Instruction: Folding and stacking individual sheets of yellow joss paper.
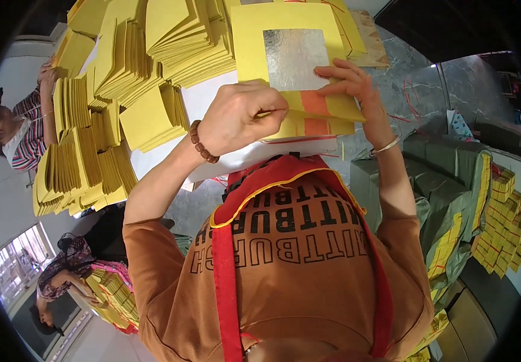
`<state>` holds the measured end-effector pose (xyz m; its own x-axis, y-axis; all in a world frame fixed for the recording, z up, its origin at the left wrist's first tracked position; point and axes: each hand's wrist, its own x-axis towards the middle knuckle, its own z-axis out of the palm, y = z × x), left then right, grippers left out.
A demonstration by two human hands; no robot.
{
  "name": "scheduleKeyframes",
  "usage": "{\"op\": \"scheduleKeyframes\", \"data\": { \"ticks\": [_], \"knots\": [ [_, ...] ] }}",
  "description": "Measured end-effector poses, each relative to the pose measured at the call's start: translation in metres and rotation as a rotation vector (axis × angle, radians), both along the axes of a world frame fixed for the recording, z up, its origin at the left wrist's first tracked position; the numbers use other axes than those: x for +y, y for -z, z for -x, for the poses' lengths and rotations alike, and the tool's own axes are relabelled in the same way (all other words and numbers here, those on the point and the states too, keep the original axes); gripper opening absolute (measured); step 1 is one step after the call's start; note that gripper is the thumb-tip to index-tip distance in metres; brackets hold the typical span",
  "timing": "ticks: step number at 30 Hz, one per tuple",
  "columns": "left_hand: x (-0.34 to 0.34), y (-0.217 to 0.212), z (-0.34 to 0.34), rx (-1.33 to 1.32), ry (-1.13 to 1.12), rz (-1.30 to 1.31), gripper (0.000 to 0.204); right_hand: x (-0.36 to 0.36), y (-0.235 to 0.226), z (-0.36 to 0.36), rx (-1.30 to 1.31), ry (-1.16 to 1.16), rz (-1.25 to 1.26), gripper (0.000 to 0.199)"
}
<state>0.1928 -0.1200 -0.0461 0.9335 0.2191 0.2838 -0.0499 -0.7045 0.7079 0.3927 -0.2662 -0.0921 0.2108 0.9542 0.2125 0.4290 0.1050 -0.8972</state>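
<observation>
In front of me lies a yellow paper sheet (pixel 248 36) with a silver foil rectangle (pixel 296 58) in its middle. Its near edge is turned up as a flap bearing an orange band (pixel 315 104). My left hand (pixel 242 113), a beaded bracelet at its wrist, is closed with curled fingers at the flap's left end, pinching the paper. My right hand (pixel 357 90) lies over the right side, its fingers stretched out across the sheet and the foil's edge. The right thumb is mostly hidden. More yellow sheets lie beneath.
Stacks of folded yellow paper (pixel 182 36) cover the table's left side, near white paper (pixel 203 93). At left a person in a striped top (pixel 28 130) handles sheets; another person (pixel 67 271) is by yellow bundles (pixel 112 292). Green covering (pixel 441 169) and tied yellow bundles (pixel 505 223) stand right.
</observation>
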Motion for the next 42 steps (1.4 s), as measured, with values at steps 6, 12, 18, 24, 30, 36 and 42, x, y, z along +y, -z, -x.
{"op": "scheduleKeyframes", "data": {
  "ticks": [6,12,18,24,30,36,42],
  "knots": [
    [0.007,0.001,0.000,0.187,-0.130,0.316,0.007,-0.002,0.006,-0.005,-0.118,-0.055,-0.034,0.045],
    [0.026,-0.009,0.007,0.217,0.101,0.241,0.019,0.000,0.012,-0.006,-0.102,0.004,-0.113,0.026],
    [0.039,0.017,0.013,0.007,-0.007,-0.335,0.044,0.006,0.012,-0.011,-0.047,-0.019,-0.133,0.026],
    [0.024,0.004,0.031,-0.107,-0.015,-0.597,0.036,-0.002,-0.023,-0.007,-0.707,-0.019,-0.249,0.025],
    [0.006,0.006,0.046,-0.046,0.014,-0.391,0.031,-0.019,-0.034,0.013,-0.674,-0.056,-0.081,0.023],
    [0.012,0.008,0.034,0.137,-0.299,0.126,0.020,-0.012,-0.027,0.014,-0.269,0.152,0.158,0.027],
    [0.030,0.025,0.018,0.248,-0.432,0.736,0.029,0.002,-0.030,0.026,0.406,0.306,0.169,0.043]
  ]
}}
